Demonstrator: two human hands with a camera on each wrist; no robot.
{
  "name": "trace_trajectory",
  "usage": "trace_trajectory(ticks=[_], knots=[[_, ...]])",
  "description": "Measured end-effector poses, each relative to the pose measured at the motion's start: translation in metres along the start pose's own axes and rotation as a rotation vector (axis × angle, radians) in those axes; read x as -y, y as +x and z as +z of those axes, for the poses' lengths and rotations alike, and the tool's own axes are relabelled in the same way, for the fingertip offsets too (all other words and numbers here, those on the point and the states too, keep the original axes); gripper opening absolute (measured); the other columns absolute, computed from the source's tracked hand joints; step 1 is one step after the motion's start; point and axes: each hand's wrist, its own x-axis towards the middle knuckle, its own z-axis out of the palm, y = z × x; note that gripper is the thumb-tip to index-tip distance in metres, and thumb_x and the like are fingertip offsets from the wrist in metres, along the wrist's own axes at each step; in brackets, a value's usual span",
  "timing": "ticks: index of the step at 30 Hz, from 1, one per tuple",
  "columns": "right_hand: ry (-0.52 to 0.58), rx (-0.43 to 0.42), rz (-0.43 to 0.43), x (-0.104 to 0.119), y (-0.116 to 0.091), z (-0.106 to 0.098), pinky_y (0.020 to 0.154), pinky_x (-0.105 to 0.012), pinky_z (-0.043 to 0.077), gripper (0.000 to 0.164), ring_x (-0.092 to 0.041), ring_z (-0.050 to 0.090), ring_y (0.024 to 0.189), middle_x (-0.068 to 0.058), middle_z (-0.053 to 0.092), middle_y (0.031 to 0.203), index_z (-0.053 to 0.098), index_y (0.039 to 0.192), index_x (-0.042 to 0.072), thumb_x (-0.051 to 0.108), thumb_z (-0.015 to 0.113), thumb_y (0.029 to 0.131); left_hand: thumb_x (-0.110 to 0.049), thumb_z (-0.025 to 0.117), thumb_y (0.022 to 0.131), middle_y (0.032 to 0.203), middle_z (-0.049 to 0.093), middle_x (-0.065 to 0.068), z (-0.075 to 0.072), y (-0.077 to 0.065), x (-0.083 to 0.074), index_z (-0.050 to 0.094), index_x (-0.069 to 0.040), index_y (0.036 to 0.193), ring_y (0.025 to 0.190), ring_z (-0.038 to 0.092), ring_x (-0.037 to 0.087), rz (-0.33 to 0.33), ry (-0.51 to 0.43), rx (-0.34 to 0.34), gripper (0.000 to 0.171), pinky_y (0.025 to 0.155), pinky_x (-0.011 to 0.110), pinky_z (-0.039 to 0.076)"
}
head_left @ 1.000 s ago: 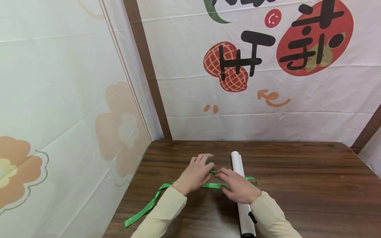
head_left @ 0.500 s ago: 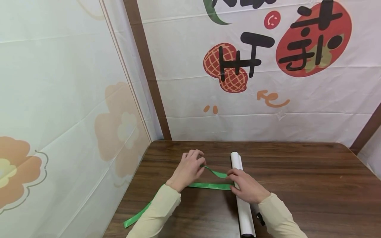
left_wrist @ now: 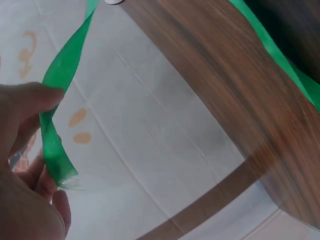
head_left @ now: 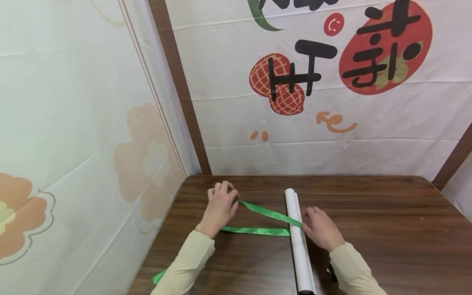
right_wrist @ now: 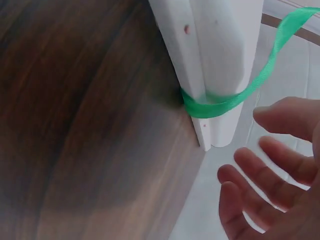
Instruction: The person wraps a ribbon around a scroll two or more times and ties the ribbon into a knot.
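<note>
A white rolled-up sheet [head_left: 301, 258] lies lengthwise on the wooden table, dark at its near end. Round it runs a green ribbon [head_left: 271, 213], one length crossing over the top and the other reaching its left side low on the table. Left of the roll, my left hand [head_left: 218, 209] pinches the ribbon near its frayed end [left_wrist: 65, 175], between thumb and fingers. My right hand [head_left: 322, 230] is just right of the roll; in the right wrist view its fingers [right_wrist: 260, 175] are loosely bent, holding nothing, apart from the ribbon loop [right_wrist: 215, 106].
The ribbon's other tail [head_left: 158, 277] emerges past my left sleeve [head_left: 188, 262] at the table's left side. A printed white cloth [head_left: 236, 159] hangs behind the table [head_left: 368, 205], and another cloth [head_left: 88, 143] hangs along the left.
My left hand has moved left and away with the ribbon end, drawing the upper length across the roll. My right hand has shifted right, off the roll, and let the ribbon go.
</note>
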Motion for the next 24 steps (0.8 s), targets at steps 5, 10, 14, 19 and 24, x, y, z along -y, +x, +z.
trace_trajectory(ticks=[5, 10, 14, 19, 24], knots=[[0.018, 0.054, 0.03, 0.001, -0.002, 0.003, 0.077, -0.044, 0.051, 0.024, -0.027, 0.061, 0.093, -0.014, 0.062, 0.101, 0.065, 0.105, -0.001, 0.013, 0.069, 0.085, -0.008, 0.069, 0.086, 0.109, 0.051, 0.007, -0.001, -0.004, 0.01, 0.066, -0.014, 0.088, 0.097, 0.042, 0.027, -0.066, -0.006, 0.019, 0.007, 0.086, 0.051, 0.031], [0.004, 0.058, 0.02, 0.001, -0.003, 0.007, 0.076, -0.044, 0.051, 0.022, -0.028, 0.061, 0.093, -0.012, 0.062, 0.099, 0.066, 0.105, 0.001, 0.01, 0.067, 0.085, -0.008, 0.069, 0.085, 0.109, 0.052, 0.007, -0.003, -0.006, 0.02, 0.065, -0.014, 0.087, 0.098, 0.042, 0.028, -0.094, -0.007, 0.038, 0.008, 0.085, 0.051, 0.032], [0.004, 0.071, 0.01, 0.0, -0.003, 0.009, 0.071, -0.04, 0.049, 0.016, -0.024, 0.058, 0.087, -0.01, 0.06, 0.095, 0.067, 0.101, 0.003, 0.006, 0.065, 0.086, -0.009, 0.069, 0.086, 0.107, 0.052, 0.007, -0.004, -0.01, 0.028, 0.065, -0.014, 0.085, 0.097, 0.043, 0.028, -0.105, 0.007, 0.049, 0.007, 0.084, 0.05, 0.033], [0.028, 0.098, 0.013, -0.001, -0.004, 0.01, 0.067, -0.035, 0.046, 0.007, -0.018, 0.052, 0.078, -0.006, 0.055, 0.089, 0.066, 0.094, 0.005, 0.004, 0.065, 0.088, -0.008, 0.069, 0.086, 0.106, 0.053, 0.006, -0.003, -0.015, 0.035, 0.066, -0.014, 0.084, 0.096, 0.043, 0.027, -0.13, -0.001, 0.067, 0.007, 0.082, 0.047, 0.032], [0.044, 0.125, 0.019, -0.004, -0.005, 0.013, 0.064, -0.033, 0.043, 0.003, -0.015, 0.047, 0.074, -0.004, 0.051, 0.085, 0.063, 0.089, 0.005, 0.006, 0.062, 0.092, -0.007, 0.069, 0.086, 0.104, 0.054, 0.005, 0.0, -0.021, 0.04, 0.067, -0.015, 0.083, 0.094, 0.042, 0.026, -0.143, -0.011, 0.075, 0.009, 0.079, 0.043, 0.029]])
